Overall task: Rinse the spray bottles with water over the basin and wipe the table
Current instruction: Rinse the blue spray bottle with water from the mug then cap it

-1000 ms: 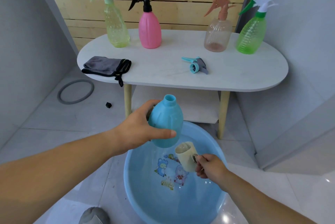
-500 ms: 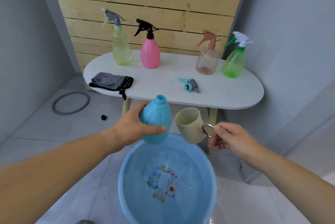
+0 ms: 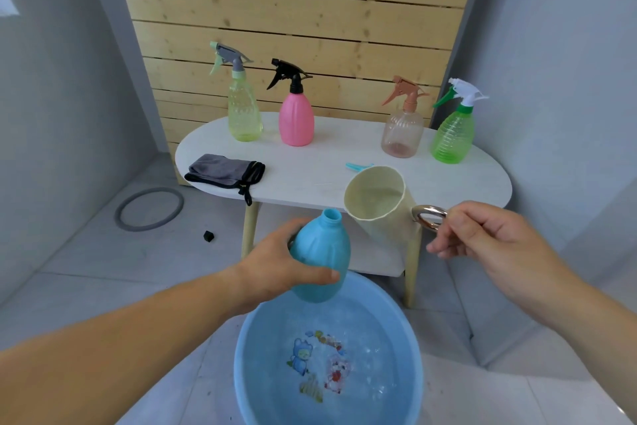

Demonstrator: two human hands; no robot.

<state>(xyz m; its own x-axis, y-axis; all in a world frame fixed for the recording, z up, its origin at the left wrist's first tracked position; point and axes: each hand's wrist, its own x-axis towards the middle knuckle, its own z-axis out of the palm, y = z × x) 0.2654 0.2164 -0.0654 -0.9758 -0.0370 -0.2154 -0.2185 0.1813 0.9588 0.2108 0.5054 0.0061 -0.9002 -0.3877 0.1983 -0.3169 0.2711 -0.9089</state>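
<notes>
1. Nearest us, the blue basin (image 3: pixel 241 373) sits on the floor with water in it and cartoon stickers showing through the bottom.

2. Just above its far rim, the left hand (image 3: pixel 275 269) is wrapped around the blue bottle (image 3: pixel 322 262), thumb across the front, fingers behind. The bottle is upright, cap off, neck open to the sky.

3. To the right, the right hand (image 3: pixel 482 235) pinches the metal ring handle (image 3: pixel 427 218) of the cream cup (image 3: pixel 379 204). The cup is tipped, mouth facing left and toward us, its lip just above and beside the bottle's opening. No stream of water shows yet.

4. This looks like the pour to fill the bottle for its rinse. Doing it well calls for:
   - bringing the cup's lip right over that narrow neck before tilting further;
   - tilting slowly, since a wide cup into a small opening will splash easily;
   - keeping the bottle over the basin so any spill lands in the water, not on the floor.

5. Farther back, on the white table (image 3: pixel 310 180), a grey cloth (image 3: pixel 224 171) waits at the left, and a blue trigger head (image 3: pixel 356 167) peeks out behind the cup.

6. At the table's far edge stand four capped bottles: the yellow-green bottle (image 3: pixel 244 114), pink bottle (image 3: pixel 296 118), clear brown bottle (image 3: pixel 403 131) and green bottle (image 3: pixel 451 135). They look still to be rinsed.
</notes>
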